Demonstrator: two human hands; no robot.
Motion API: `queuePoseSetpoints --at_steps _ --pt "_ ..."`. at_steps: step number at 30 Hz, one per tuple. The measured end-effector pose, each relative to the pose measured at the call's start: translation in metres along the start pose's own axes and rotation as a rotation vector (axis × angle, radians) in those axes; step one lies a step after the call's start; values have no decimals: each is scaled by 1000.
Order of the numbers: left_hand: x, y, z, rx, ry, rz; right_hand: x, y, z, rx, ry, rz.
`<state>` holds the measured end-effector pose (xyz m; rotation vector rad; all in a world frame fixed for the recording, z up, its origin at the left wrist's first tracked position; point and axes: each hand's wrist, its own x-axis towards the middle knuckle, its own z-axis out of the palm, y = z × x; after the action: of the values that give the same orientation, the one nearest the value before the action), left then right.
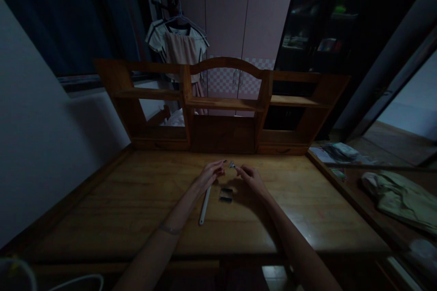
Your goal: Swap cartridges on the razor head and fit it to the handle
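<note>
My left hand [209,175] is closed above the desk, fingers pinched. A small dark piece [225,161] shows at its fingertips, too small to name. My right hand [252,179] faces it, pinching a small silvery metal piece [232,164] with a wider head, which points toward my left hand. A narrow gap separates the two pieces. Below my hands, a small flat item with two dark bands [226,199] lies on the desk. A long, thin white strip [204,209] with a hole at its near end lies to the left, its far end by my left hand.
The wooden desk top [153,204] carries a wooden shelf unit [225,104] along its back edge. Folded light cloth [399,198] lies on a surface to the right. Clothes [180,43] hang behind the shelf, before pink cupboard doors [227,9]. The room is dim.
</note>
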<state>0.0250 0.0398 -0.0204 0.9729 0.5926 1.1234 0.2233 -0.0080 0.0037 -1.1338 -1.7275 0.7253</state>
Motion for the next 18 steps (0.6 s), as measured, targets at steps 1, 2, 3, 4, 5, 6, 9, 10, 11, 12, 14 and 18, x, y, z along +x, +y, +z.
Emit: queuePoseSetpoints --at_steps 1,2,3,4,5,6,9,10,11,12,14,18 --pt "0 0 0 4 6 -3 0 -1 0 -9 4 -1" --pt "0 0 1 9 13 -8 0 -3 -1 -16 6 -1" --pt "-1 1 1 8 17 -15 0 -4 -1 -21 8 -1" --pt "-1 2 2 -4 16 -23 0 -5 -2 -25 9 -2" --pt "-1 4 3 -32 8 -37 -1 -5 -2 -30 12 -6" --pt "-2 6 4 -76 -8 -54 -1 -5 -3 -36 17 -12" --pt "-4 13 5 -259 -60 -123 -2 -5 -3 -59 30 -35" --pt "-5 14 5 -312 -67 -147 -3 -5 -3 -71 34 -42" --pt "-6 15 5 -354 -68 -172 -3 -6 -2 -85 35 -50" --pt "-7 15 5 -385 -65 -200 -3 -7 -2 -100 35 -60" --pt "-7 12 7 -419 -57 -260 -4 -9 -1 -128 38 -79" --pt "-8 3 11 -438 -62 -303 -4 -10 0 -152 15 -97"
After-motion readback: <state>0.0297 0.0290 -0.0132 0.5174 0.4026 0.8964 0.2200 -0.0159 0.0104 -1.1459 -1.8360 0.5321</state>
